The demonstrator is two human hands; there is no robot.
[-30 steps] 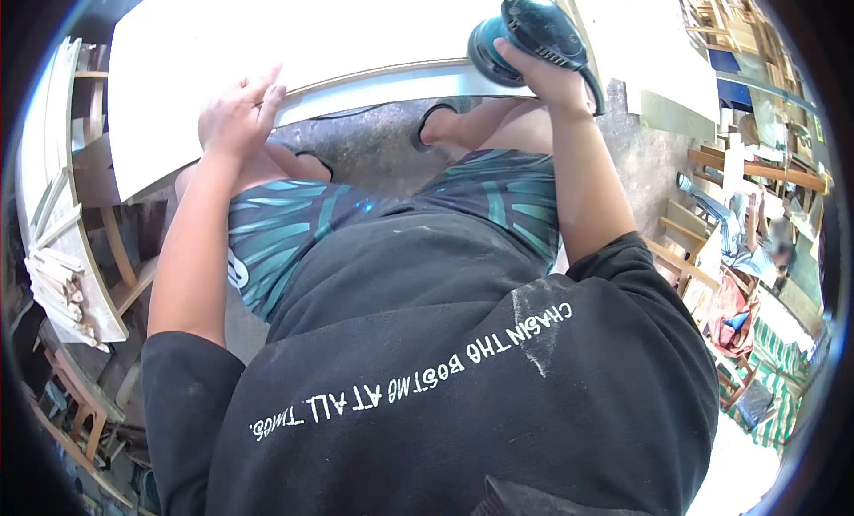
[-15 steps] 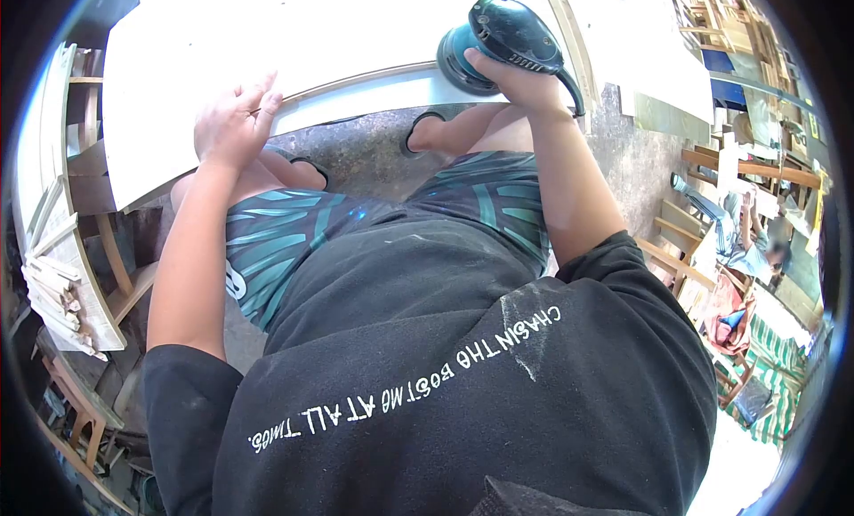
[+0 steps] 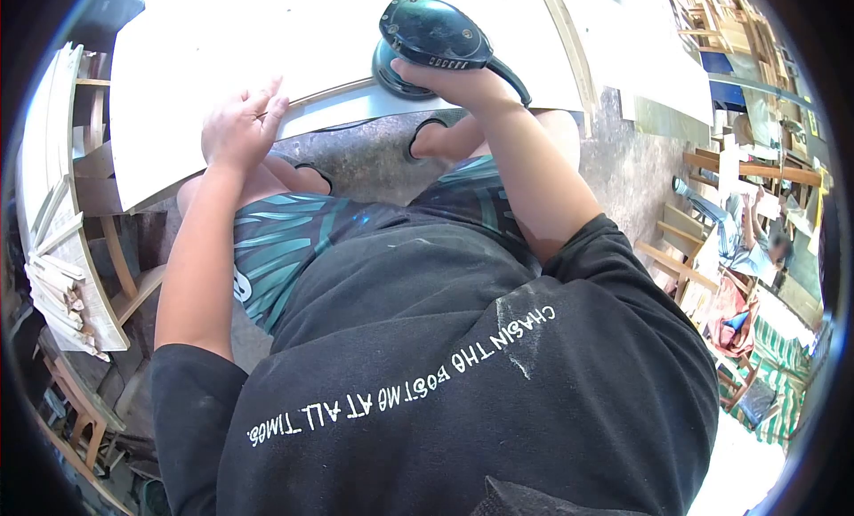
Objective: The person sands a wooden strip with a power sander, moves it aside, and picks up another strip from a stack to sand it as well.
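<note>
My right hand (image 3: 463, 84) is wrapped round a dark teal power sander (image 3: 436, 31), its round pad resting near the front edge of a white board (image 3: 249, 36). A cord trails from the sander's back end. Along the board's near side runs a thin wooden strip (image 3: 329, 92), part of it hidden under the sander. My left hand (image 3: 238, 129) is closed at the strip's left end, thumb and fingers pinched on it, with the index finger pointing forward.
Another wooden strip (image 3: 569, 44) lies at the board's right side. Thin wood offcuts (image 3: 58, 302) are stacked on a shelf at left. A person (image 3: 747, 236) sits at the far right among wooden frames. My legs are under the board's near edge.
My right hand has moved the sander left along the strip, closer to my left hand. The left hand stays in nearly the same place.
</note>
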